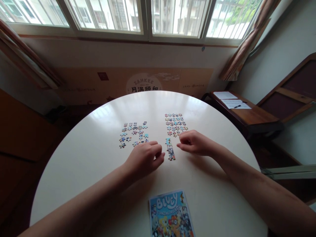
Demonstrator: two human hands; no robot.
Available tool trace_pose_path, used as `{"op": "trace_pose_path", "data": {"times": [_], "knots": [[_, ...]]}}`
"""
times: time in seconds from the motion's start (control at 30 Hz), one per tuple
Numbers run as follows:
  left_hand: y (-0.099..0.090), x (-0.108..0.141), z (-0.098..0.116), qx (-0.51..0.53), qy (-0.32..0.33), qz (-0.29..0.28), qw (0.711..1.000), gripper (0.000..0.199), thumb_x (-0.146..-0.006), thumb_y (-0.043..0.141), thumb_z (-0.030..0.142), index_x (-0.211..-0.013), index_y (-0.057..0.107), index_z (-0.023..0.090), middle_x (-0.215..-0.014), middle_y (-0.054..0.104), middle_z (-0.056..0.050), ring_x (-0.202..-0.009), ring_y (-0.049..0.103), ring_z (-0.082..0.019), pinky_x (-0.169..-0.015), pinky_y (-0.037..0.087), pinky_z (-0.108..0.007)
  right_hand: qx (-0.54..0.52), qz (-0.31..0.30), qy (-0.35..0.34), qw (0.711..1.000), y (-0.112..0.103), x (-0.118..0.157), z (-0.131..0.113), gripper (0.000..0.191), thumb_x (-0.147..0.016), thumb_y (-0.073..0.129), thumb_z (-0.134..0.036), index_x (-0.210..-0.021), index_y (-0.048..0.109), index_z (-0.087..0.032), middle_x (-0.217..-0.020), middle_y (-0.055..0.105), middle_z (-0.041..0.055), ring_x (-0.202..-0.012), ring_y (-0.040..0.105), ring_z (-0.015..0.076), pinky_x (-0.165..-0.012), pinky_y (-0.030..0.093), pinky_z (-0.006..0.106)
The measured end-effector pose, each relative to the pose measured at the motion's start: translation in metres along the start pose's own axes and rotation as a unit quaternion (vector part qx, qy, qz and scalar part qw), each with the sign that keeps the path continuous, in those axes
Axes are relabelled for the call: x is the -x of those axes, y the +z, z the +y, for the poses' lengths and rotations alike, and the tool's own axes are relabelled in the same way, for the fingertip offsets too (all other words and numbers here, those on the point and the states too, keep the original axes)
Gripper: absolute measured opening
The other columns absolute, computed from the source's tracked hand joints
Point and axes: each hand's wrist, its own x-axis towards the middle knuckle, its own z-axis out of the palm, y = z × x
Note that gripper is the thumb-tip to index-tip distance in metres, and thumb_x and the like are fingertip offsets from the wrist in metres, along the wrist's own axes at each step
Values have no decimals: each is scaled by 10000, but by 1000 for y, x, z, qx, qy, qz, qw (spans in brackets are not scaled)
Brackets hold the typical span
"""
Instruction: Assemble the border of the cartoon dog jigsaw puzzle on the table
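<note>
Multicoloured jigsaw strip (170, 152) lies between the left hand (145, 155), at its nine o'clock, and right hand (194, 142), at three; whether their curled fingers grip anything is unclear. A careless nudge could scatter puzzle pieces (175, 124) at twelve.

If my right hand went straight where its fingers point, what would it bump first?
Probably the puzzle strip beside the right hand, though it might pass over: its height above the table is unclear.
</note>
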Motion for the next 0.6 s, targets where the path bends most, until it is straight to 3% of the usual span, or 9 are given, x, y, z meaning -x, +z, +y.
{"op": "trace_pose_path", "data": {"times": [0.2,0.5,0.6], "knots": [[-19,-3,-9,-12,22,94,995,337,-848,504,125,-555,356,202,-582,385,40,-530,320,-109,-510,273,-266,-36,148,-24,988,-2,2,0,435,-849,552,-141,-592,213,-233,-603,320,-43,-544,310,104,-527,257,291],[-22,-7,-17,-2,33,120,992,419,-809,532,84,-521,255,209,-549,320,38,-513,270,-111,-491,265,-278,4,225,-17,974,-5,2,3,402,-737,533,-54,-586,205,-231,-590,280,-39,-572,271,113,-547,229,308],[-23,-8,-18,-10,31,146,989,390,-835,528,106,-536,299,209,-576,374,26,-530,332,-111,-502,302,-275,-6,247,-11,969,-3,2,5,306,-693,523,-22,-585,318,-223,-616,352,-33,-580,328,110,-542,276,299]]}}
